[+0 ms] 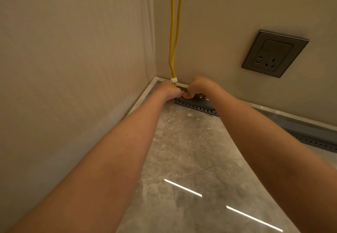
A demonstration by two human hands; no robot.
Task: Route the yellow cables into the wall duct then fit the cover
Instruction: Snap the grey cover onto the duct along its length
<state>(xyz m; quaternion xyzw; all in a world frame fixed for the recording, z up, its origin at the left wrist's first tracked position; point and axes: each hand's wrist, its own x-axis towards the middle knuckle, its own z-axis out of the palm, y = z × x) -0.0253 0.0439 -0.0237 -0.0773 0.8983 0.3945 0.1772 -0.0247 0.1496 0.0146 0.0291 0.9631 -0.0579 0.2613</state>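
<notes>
- Left hand [168, 90] fingers curled down at the corner end of the duct [196, 105], right where the yellow cables [172, 50] drop in; prob. pinching them, but fingertips hidden so can't tell for sure.
- Right hand [197, 88] touching the left, thumb and fingers bent onto the duct's top edge; grip on cable vs. edge unclear.
- Cables run straight up the wall from the fingers, white tie [174, 80] just above the knuckles.
- Duct w/ slotted side runs rightward from the hands along the wall base; cover not seen.
- Tip: press cables fully below the rim, feed along w/o kinks before the cover goes on.
- Wall socket [275, 53] up and right, well apart.
</notes>
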